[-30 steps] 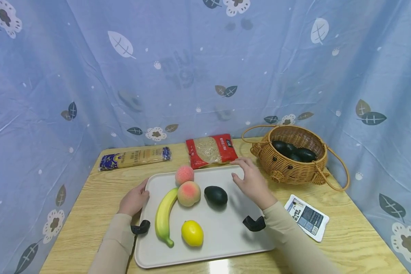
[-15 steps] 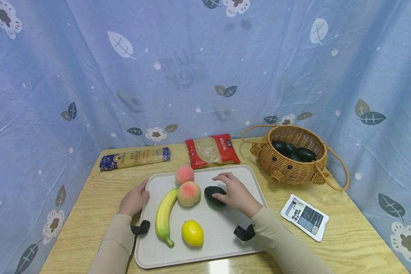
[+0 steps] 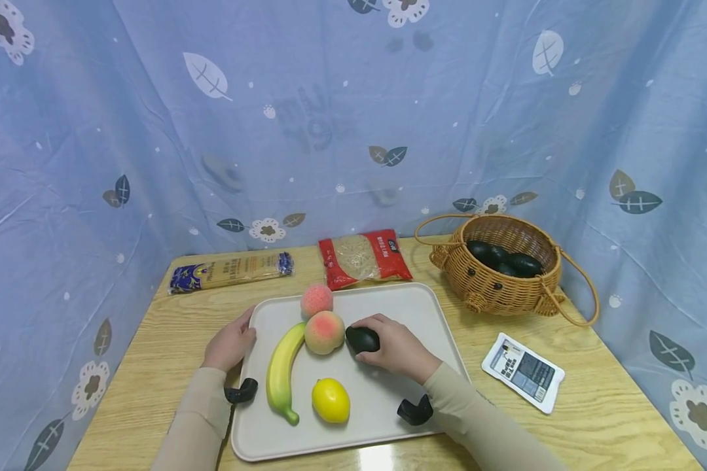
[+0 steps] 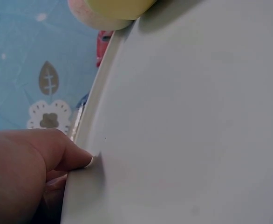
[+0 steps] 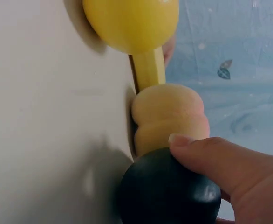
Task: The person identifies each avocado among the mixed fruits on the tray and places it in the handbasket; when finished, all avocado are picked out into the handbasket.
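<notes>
My right hand (image 3: 396, 348) holds a dark avocado (image 3: 362, 340) over the middle of the white tray (image 3: 389, 412), its thumb and fingers around the near side. In the right wrist view the thumb (image 5: 192, 151) lies along the top of that avocado (image 5: 169, 191); the other fingers are mostly hidden. At the tray's left edge my left hand (image 3: 230, 341) grips the rim, thumb (image 4: 71, 156) over the top and fingers outside. Left of the avocado lie two peaches (image 3: 325, 332), touching each other, with a banana (image 3: 283, 373) beside them. A yellow lemon (image 3: 330, 400) sits nearer the front.
Behind the tray lie a red noodle bag (image 3: 362, 258) and a long pasta packet (image 3: 230, 271). A wicker basket (image 3: 497, 294) with several avocados inside stands at the back right. The white pouch (image 3: 524, 371) lies right of the tray. A blue curtain (image 3: 330, 131) hangs around the table.
My right hand has moved left and down from the tray's far right to the avocado and taken hold of it. The avocado has shifted slightly left. My left hand stays put.
</notes>
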`<state>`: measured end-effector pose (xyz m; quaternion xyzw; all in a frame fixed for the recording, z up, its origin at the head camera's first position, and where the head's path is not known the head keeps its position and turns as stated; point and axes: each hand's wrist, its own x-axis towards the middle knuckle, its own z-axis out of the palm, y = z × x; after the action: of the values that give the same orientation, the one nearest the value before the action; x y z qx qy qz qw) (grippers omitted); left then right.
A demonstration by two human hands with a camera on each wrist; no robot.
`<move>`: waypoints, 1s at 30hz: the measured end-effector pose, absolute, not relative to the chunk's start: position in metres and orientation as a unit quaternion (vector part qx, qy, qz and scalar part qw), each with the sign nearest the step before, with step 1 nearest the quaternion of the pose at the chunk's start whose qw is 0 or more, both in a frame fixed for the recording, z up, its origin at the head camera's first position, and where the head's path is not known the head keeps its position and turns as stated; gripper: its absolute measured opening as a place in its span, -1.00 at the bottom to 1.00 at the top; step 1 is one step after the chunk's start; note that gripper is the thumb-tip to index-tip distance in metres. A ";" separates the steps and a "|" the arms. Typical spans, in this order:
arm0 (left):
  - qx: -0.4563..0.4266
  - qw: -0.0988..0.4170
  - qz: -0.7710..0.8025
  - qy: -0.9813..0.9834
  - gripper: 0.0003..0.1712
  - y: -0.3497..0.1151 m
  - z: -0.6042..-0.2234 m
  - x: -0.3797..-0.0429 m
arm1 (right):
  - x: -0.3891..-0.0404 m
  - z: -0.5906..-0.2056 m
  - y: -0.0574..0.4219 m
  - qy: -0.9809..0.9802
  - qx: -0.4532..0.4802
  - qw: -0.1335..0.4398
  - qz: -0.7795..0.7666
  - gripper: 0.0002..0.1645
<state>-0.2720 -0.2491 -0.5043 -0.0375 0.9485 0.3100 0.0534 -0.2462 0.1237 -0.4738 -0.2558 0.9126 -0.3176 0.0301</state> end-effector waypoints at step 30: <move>-0.031 0.047 0.308 0.950 -0.26 -0.251 -0.505 -0.272 | -0.274 -0.396 0.203 0.930 -0.101 -0.120 -0.332 -0.24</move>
<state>-0.2716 -0.2505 -0.5053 -0.0313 0.9498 0.3077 0.0466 -0.2744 0.2034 -0.3964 -0.1013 0.9301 -0.3320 -0.1203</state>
